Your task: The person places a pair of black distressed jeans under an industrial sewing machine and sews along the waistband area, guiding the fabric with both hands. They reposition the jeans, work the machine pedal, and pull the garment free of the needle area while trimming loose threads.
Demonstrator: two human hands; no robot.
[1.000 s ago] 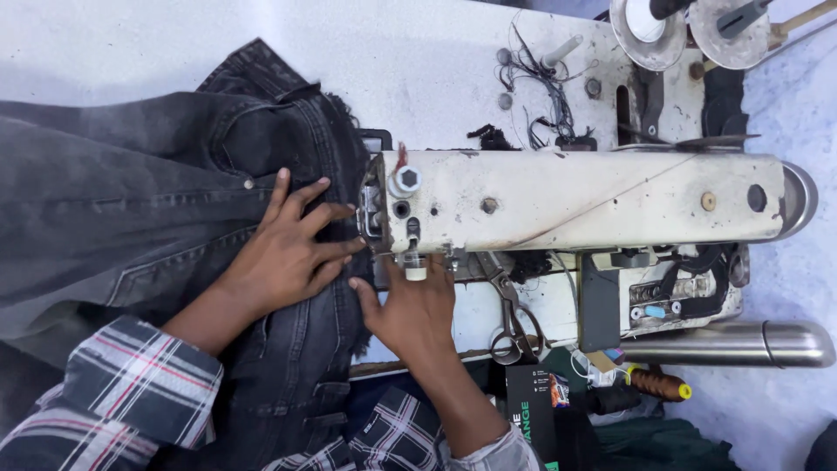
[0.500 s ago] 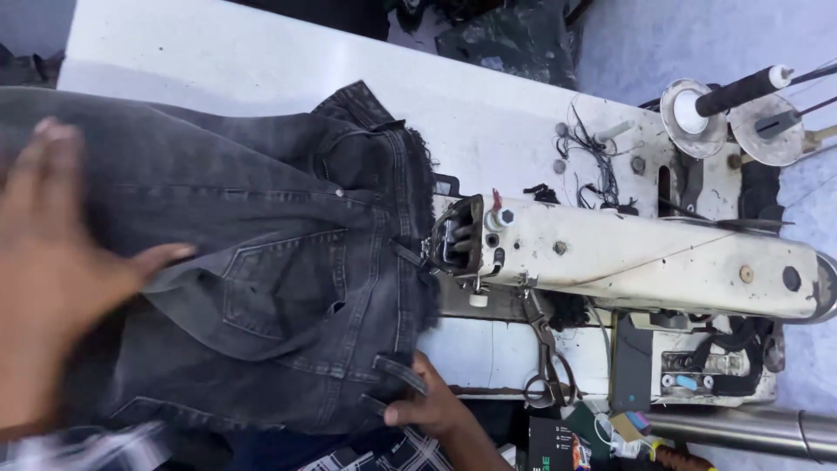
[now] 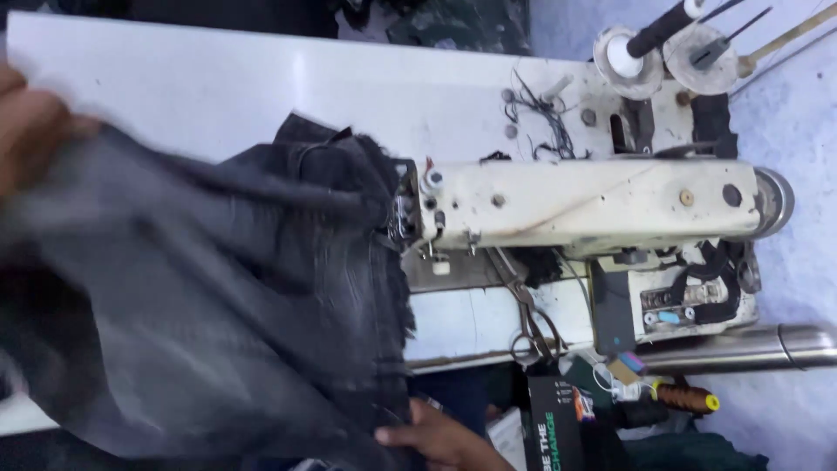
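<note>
Dark grey denim jeans (image 3: 244, 314) lie bunched and partly lifted across the white table, one edge up against the needle end of a cream sewing machine (image 3: 584, 205). My left hand (image 3: 30, 122) is at the far left edge, blurred, gripping a raised fold of the denim. My right hand (image 3: 440, 436) is at the bottom edge, its fingers pinching the lower hem of the jeans near the table's front edge.
Scissors (image 3: 532, 318) lie on the machine bed below the arm. Thread stands (image 3: 641, 48) and loose black threads (image 3: 540, 109) sit at the back right. A metal tube (image 3: 767, 347), a thread bobbin (image 3: 684, 397) and a dark box (image 3: 554, 427) are at the lower right.
My left hand has swung up and left, lifting the denim off the table. My right hand stays low on the hem. The camera view has shifted slightly.
</note>
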